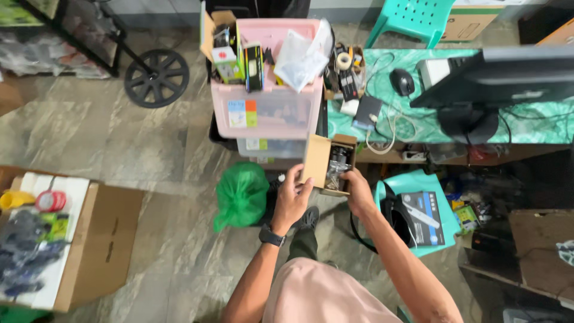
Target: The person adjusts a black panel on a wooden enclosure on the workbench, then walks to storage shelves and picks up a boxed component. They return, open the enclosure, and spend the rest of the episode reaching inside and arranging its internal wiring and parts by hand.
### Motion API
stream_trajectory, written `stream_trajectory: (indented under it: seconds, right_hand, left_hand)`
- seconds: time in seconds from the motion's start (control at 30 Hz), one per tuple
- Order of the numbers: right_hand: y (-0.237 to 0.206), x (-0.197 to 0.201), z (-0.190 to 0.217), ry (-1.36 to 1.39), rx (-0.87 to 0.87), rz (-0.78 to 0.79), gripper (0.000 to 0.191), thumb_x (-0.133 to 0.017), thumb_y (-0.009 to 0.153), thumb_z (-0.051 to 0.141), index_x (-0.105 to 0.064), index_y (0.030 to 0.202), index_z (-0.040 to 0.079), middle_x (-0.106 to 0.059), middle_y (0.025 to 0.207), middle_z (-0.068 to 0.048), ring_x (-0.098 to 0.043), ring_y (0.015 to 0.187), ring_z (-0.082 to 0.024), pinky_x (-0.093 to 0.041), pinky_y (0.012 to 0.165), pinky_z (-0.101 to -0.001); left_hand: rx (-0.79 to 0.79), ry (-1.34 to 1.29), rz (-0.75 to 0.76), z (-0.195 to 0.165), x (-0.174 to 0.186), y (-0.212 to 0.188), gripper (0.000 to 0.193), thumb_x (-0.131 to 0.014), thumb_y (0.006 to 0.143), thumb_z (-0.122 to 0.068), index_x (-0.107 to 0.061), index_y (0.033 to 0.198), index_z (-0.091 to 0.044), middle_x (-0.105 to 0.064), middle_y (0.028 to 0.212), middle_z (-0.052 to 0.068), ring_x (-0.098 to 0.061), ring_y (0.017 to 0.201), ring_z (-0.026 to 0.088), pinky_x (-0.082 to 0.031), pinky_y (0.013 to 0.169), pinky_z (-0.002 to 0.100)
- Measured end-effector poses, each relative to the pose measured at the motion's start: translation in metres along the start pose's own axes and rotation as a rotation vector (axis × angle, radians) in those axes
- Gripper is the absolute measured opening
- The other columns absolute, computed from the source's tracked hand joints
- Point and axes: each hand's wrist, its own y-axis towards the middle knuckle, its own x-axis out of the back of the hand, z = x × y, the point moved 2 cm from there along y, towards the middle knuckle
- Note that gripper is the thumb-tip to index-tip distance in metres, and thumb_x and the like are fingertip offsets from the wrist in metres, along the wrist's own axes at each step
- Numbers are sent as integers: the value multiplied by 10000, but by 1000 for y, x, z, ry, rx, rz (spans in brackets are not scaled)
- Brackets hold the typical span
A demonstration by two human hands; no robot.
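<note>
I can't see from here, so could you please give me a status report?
Left hand and right hand hold open cardboard box. Metal parts inside. Nothing in the way.

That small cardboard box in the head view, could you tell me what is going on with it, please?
A person holds a small cardboard box with both bare hands, the left hand at its opened flap, the right hand at its other side. The box is open, with dark and shiny contents too small to identify. Ahead stand a pink storage bin stuffed with packages and a green desk; a green plastic bag lies on the floor.
</note>
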Motion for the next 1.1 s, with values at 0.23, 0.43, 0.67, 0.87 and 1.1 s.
stream_trajectory:
  seconds: [0.23, 0.43, 0.67, 0.87, 1.1]
  right_hand:
    - [94, -18, 58, 17, -92, -85, 314, -486, 909, 108, -590, 1200, 53, -697, 1091, -79, -678, 989, -231, -553, 879, -396]
    - [144, -8, 70, -119, 41, -227, 274, -554, 1012, 91, -638, 1256, 1, -688, 1082, -76, -654, 947, -199, -551, 824, -347]
    - [165, 0, 91, -503, 143, -296, 512, -644, 920, 75, -554, 1422, 29, -676, 1211, -119, -637, 1028, -180, -533, 860, -324]
    - [168, -3, 102, -756, 204, -315, 680, -702, 900, 138, -421, 1502, -9, -569, 1450, -188, -624, 1210, -246, -518, 963, -352]
    - [170, 5, 105, -919, 245, -372, 767, -723, 888, 201, -368, 1528, -28, -488, 1517, -237, -549, 1326, -327, -508, 1000, -406]
  left_hand:
    - [2, -33, 200, 14, 4, 118, 395, -663, 985, -204, -599, 1326, -15, -746, 1134, 161, -742, 1044, 219, -604, 893, 348]
    - [2, 38, 284, 32, -3, 174, 461, -660, 973, -191, -568, 1395, -28, -724, 1209, 178, -751, 1057, 239, -610, 899, 352]
    - [-226, 257, 52, 38, 10, 233, 299, -701, 988, -163, -671, 1251, -23, -729, 1219, 172, -704, 1164, 344, -549, 995, 397]
    - [-407, 738, -155, 8, 6, 328, 623, -821, 832, -274, -574, 1373, -90, -470, 1468, 207, -434, 1401, 450, -345, 1159, 609]
    - [-172, 930, -37, -2, 6, 402, 793, -897, 651, -380, -601, 1368, -215, -439, 1471, 192, -394, 1345, 546, -314, 985, 774]
